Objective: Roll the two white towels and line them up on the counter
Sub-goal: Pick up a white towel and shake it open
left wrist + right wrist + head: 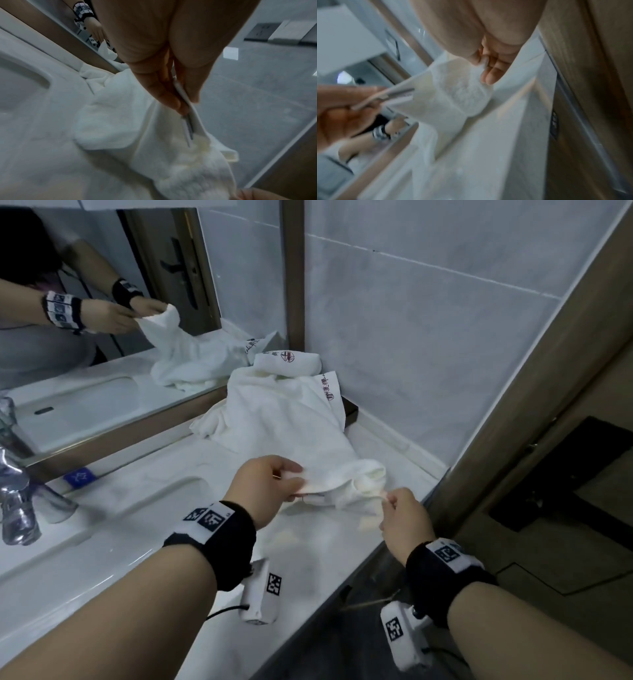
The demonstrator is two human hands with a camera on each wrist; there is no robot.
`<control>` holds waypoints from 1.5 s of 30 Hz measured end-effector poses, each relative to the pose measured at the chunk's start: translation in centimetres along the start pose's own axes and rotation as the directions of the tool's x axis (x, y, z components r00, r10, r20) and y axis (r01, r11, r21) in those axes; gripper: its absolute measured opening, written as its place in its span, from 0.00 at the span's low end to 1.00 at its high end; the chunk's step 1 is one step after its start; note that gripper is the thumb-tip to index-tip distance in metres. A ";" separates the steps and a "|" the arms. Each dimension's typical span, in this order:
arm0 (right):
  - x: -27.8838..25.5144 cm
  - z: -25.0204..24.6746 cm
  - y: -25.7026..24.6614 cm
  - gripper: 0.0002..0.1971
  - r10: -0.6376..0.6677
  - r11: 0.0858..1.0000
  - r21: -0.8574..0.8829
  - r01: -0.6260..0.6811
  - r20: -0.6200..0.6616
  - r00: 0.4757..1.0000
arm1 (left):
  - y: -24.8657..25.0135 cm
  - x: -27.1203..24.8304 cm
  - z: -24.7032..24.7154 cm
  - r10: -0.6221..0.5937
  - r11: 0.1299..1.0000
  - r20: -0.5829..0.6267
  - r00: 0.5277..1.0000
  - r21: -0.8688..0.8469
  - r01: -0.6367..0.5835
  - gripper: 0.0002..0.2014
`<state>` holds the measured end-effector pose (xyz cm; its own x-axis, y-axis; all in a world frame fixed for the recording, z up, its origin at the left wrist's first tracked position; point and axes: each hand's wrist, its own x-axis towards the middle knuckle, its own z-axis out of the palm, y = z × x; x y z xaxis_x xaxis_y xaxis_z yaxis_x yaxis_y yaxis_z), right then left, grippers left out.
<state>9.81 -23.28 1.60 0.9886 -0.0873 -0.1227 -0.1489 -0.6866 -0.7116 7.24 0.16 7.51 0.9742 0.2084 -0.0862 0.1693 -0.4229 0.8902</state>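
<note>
A loose white towel (291, 419) with red embroidery lies crumpled on the white counter (171, 525), stretching from the back corner to the front. My left hand (270, 484) pinches its near edge (188, 108) between thumb and fingers. My right hand (400, 515) pinches the other near corner (481, 67), a little above the counter. A second white towel (291, 362), rolled and with a red emblem, rests in the back corner by the mirror, partly under the loose one.
A sink basin (102, 529) and chrome tap (17, 491) sit at the left. The mirror (102, 320) runs along the back. A grey tiled wall (428, 337) and a wooden frame (531, 405) close off the right side. A dark box (351, 412) lies under the towel.
</note>
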 end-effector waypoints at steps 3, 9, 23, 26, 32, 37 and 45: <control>0.5 -2.3 -0.6 0.05 0.027 0.968 0.249 -0.011 -0.061 0.998 | 2.1 0.5 -0.1 0.076 0.997 -0.021 0.997 0.013 -0.076 0.18; 0.5 -6.3 -1.3 0.07 0.009 0.851 0.525 0.030 -0.072 0.997 | 6.0 1.2 0.6 0.274 0.951 -0.124 0.954 0.180 -0.250 0.05; -6.4 -19.2 -4.6 0.13 -0.066 0.658 0.721 0.219 -0.234 0.970 | 18.6 -2.4 5.1 0.588 0.808 -0.047 0.807 -0.022 -0.589 0.04; -8.6 -21.7 -5.4 0.13 -0.068 0.583 0.769 0.262 -0.275 0.959 | 20.9 -4.2 6.5 0.638 0.767 -0.006 0.770 -0.086 -0.636 0.06; -13.9 -26.2 -6.5 0.07 -0.091 0.528 0.764 0.370 -0.382 0.920 | 24.4 -7.8 8.9 0.745 0.656 0.122 0.655 -0.305 -0.690 0.12; -17.9 -29.3 -6.8 0.02 -0.087 0.504 0.715 0.484 -0.515 0.853 | 26.7 -10.7 11.5 0.807 0.580 0.181 0.562 -0.422 -0.697 0.16; -23.4 -33.9 -3.8 0.04 0.042 0.588 0.577 0.567 -0.721 0.691 | 29.1 -14.5 15.3 0.833 0.551 0.267 0.485 -0.474 -0.687 0.12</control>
<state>-11.99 -43.08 30.60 0.6931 -0.6100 0.3842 0.4598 -0.0364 -0.8873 0.32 -28.72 27.84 0.6529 -0.4867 0.5805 -0.6464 0.0416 0.7619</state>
